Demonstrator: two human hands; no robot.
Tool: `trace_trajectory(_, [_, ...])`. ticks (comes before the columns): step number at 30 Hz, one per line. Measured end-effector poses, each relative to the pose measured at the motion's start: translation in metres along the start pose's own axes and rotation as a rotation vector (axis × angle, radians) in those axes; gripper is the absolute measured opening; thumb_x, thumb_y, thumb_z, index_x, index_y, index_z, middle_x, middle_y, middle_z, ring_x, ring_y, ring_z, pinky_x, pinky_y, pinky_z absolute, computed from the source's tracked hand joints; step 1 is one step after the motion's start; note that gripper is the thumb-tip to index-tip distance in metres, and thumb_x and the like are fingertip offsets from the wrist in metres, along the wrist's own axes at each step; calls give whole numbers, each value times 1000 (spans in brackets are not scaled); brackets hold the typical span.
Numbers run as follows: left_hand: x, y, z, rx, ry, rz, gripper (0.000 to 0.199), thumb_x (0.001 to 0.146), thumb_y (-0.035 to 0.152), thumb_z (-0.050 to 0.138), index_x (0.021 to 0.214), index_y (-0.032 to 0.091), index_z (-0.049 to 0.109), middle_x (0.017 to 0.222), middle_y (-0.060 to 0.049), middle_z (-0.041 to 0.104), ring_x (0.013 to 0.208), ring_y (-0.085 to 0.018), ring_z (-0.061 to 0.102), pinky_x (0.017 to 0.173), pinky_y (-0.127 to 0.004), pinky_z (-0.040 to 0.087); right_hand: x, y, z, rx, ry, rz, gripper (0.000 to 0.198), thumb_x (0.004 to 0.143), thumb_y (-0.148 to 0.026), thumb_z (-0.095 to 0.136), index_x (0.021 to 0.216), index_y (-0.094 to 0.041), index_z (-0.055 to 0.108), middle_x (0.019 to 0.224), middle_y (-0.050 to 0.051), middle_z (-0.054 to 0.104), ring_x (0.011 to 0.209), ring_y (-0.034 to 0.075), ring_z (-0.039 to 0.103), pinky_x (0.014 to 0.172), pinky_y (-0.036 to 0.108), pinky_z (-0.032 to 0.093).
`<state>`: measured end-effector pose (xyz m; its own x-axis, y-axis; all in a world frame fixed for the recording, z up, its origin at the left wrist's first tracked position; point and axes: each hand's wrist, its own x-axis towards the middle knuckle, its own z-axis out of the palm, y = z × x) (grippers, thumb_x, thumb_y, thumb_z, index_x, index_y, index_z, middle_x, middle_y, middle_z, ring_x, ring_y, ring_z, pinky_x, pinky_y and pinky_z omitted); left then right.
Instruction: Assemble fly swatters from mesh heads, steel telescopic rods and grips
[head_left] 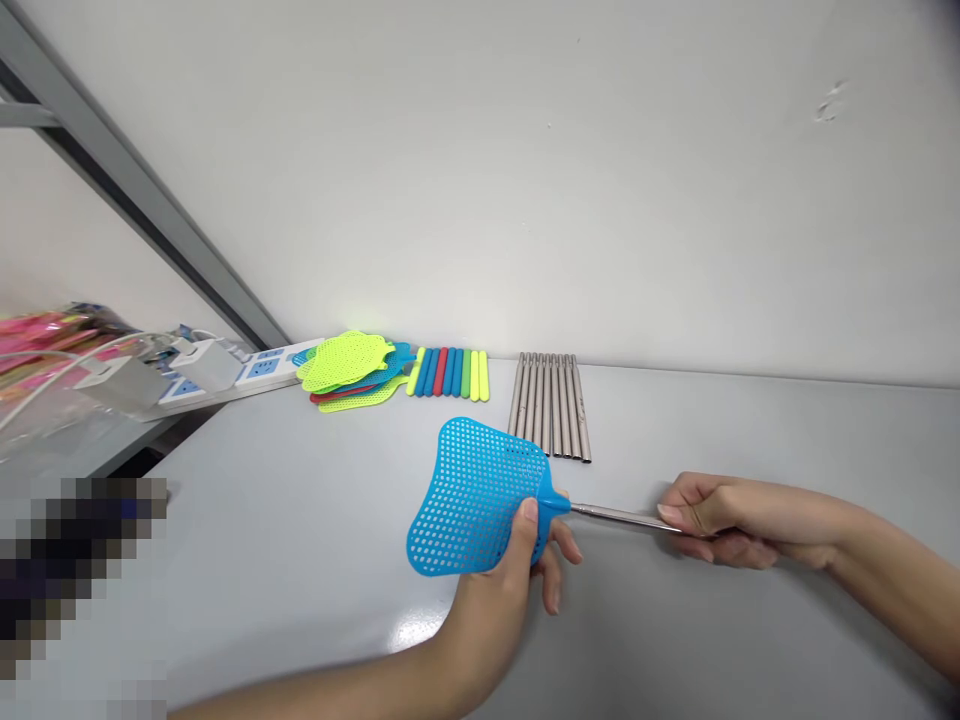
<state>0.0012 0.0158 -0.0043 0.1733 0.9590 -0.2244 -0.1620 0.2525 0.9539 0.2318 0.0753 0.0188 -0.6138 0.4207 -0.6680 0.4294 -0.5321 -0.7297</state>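
Observation:
A blue perforated fly swatter head (480, 495) is pinched near its neck by my left hand (510, 560), thumb on top and other fingers underneath. From the neck a thin metal rod (619, 515) runs to the right. My right hand (712, 520) is closed around the far part of that rod, hiding its end. Rod and head meet in line at the blue neck; how firmly they are joined I cannot tell. Behind the swatter head lie several metal rods (551, 405) side by side on the grey table (300, 560).
A pile of yellow, blue and red swatter heads (349, 362) lies at the back left. Beside it is a row of coloured handle grips (448, 373). White power strips (262, 368) with plugged-in adapters (204, 366) and cables stand further left, near plastic-wrapped items (60, 350). A wall closes off the back.

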Motion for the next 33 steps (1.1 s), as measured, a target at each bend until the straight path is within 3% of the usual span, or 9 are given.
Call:
trace_trajectory(8, [-5,8,3,210,19,73,39,86,37,31,61,19,55,42,2,50,41,-11,46,71,-29,39,0,-2,0,55,-31,49,32,75,-37,51,53,-15,40,42,-8,27,34,2,11,30,17,5])
trace_trajectory(13, [-10,11,3,240,-2,92,36,87,35,29,69,19,56,42,2,51,42,-12,50,69,-28,40,-1,-7,6,82,-23,64,29,74,-31,50,53,-16,37,47,-7,30,35,2,11,30,17,4])
trace_trajectory(18, [-11,10,2,273,-18,95,38,87,34,30,63,19,55,40,2,51,44,-11,52,73,-27,40,-1,-10,11,93,-29,59,27,71,-27,49,52,-17,32,50,-5,33,36,2,10,31,18,3])
trace_trajectory(23, [-11,12,3,208,-10,69,30,87,34,31,86,17,56,43,5,52,35,-9,46,64,-26,42,-1,-10,14,51,6,50,26,75,-29,46,54,-16,36,50,-6,29,37,3,10,33,19,4])
trace_trajectory(28, [-8,13,7,155,26,40,34,87,36,28,87,15,55,56,2,59,32,-7,42,54,-25,41,-4,-15,16,-94,72,-39,32,78,-38,46,56,-15,43,46,-8,24,39,4,13,36,20,9])
trace_trajectory(33, [-5,7,5,-21,-4,-4,34,86,38,29,92,16,54,58,2,56,34,-7,41,47,-24,36,-4,-17,19,-132,57,-88,36,81,-44,40,63,-15,50,44,-7,26,40,6,17,39,21,11])
